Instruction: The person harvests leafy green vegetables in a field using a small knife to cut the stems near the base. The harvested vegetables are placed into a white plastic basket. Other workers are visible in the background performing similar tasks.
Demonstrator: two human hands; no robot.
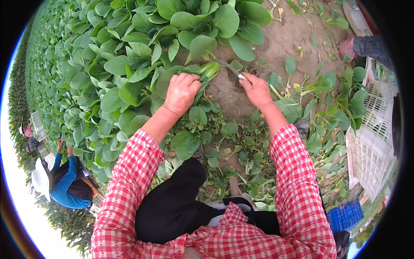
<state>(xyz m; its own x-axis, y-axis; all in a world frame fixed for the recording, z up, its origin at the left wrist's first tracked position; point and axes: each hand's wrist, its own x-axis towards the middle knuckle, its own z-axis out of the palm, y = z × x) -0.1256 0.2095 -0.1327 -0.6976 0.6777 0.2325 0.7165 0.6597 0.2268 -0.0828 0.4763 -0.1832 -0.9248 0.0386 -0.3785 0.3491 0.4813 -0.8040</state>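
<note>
My left hand is closed around the leaves of a bok choy plant, whose pale green base points right. In my right hand is the handle of a small knife with a narrow, slightly curved dark blade. The handle is mostly hidden by my fingers. The blade tip lies beside the bok choy base, near a single leaf; I cannot tell whether it touches. Bare soil shows below both hands.
Dense standing bok choy fills the left and top. Cut leaves litter the soil at right, near white plastic crates and a blue crate. A person in a white hat works at far left; another person's gloved hand shows upper right.
</note>
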